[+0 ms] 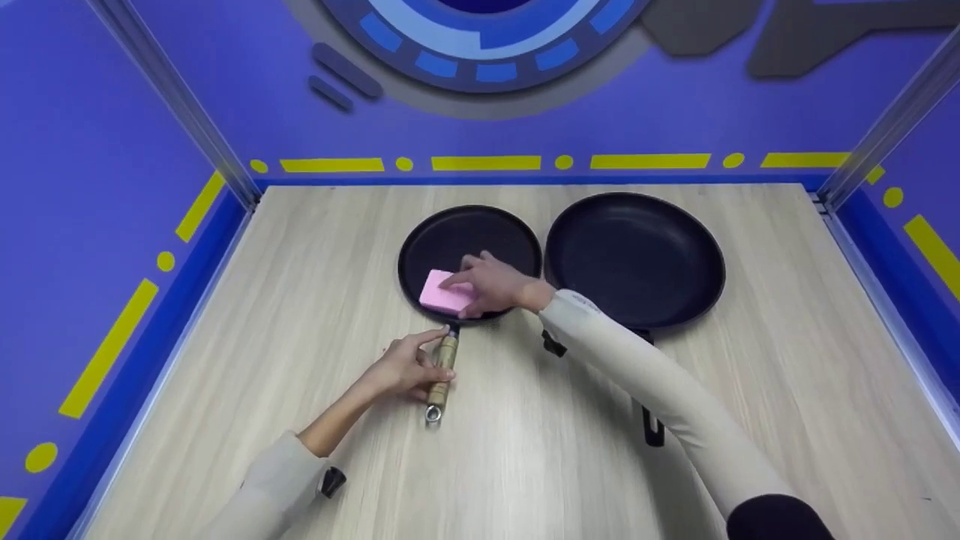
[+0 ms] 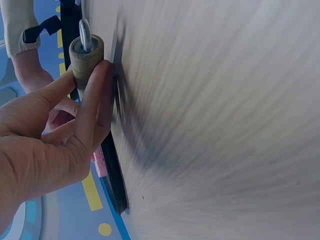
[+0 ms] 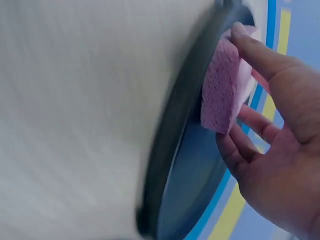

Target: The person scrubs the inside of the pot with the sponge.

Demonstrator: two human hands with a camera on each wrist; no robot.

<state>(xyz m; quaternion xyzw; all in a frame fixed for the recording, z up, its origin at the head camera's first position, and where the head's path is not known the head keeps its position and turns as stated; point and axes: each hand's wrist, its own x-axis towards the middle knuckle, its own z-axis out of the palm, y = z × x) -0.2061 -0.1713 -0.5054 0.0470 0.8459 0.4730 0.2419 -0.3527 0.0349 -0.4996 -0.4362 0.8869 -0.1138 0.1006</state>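
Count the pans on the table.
2: the smaller pan, with the sponge in it, on the left; the larger pan beside it on the right. No others show.

1. ok so the back wall is bluish-purple, with matching side panels, left wall and right wall.
2. huge round emblem up top, cut off by the frame, light blue blocks around it. two dark slanted bars to its left, brownish angular shapes to its right.
3. yellow dashes and dots run low along all three walls, just above a deeper blue band.
4. metal posts in both back corners, left post, right post.
5. pale wood-grain tabletop, kinda shiny front and centre, soft shadows.
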